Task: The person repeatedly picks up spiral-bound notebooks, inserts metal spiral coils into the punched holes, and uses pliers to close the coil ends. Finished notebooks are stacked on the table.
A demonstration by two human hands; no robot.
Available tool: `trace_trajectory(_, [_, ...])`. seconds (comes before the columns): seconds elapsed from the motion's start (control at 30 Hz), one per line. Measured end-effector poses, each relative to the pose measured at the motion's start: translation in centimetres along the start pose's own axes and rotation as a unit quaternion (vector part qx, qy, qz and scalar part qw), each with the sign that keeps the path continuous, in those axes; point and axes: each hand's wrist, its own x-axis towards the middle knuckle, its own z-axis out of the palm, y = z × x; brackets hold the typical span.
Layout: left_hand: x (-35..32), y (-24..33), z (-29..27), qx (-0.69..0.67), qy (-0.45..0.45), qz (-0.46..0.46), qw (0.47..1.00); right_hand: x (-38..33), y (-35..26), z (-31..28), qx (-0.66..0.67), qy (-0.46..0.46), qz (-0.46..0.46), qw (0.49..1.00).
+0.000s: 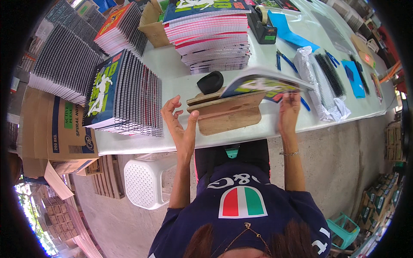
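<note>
My right hand (289, 112) grips the near edge of an unbound notebook (262, 82) with a colourful cover, which lies tilted across a wooden jig (228, 112) at the table's front edge. My left hand (178, 122) hovers open just left of the jig, fingers spread, thumb close to its wooden corner, holding nothing. A black rounded pad (210, 81) sits right behind the jig.
A stack of spiral-bound notebooks (124, 92) stands left of the jig, a taller stack (211, 36) behind it. Black spiral coils in a plastic bag (325, 79), blue pliers (286, 60) and a tape dispenser (262, 28) lie right. A white stool (144, 182) and cardboard boxes (56, 129) sit lower left.
</note>
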Motion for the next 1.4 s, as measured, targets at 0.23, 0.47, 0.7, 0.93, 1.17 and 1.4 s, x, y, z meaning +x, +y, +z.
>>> trace_trajectory(0.23, [1.8,-2.0,-0.7,-0.115,-0.124,-0.093,0.981,-2.6,-1.8,3.4,-0.450,-0.195,-0.160,0.857])
trace_trajectory(0.47, [4.4,-3.1,-3.4,-0.105,-0.138,-0.096,0.980,14.7,-5.8,-9.5,-0.689,0.073,-0.187,0.696])
trace_trajectory(0.7, [4.1,-2.1,-2.4,-0.091,-0.167,-0.051,0.981,22.5,0.1,-20.3,-0.714,-0.038,-0.064,0.696])
trace_trajectory(0.93, [1.3,2.2,1.6,0.230,-0.004,0.203,0.952,17.5,-9.5,-8.0,-0.664,-0.054,-0.222,0.712])
trace_trajectory(1.17, [0.4,6.3,9.6,0.273,-0.070,0.202,0.938,6.0,-12.3,3.6,-0.423,-0.295,-0.108,0.850])
trace_trajectory(1.4, [0.9,5.5,10.0,0.316,-0.070,0.207,0.923,3.3,-10.9,5.8,-0.330,-0.337,-0.116,0.874])
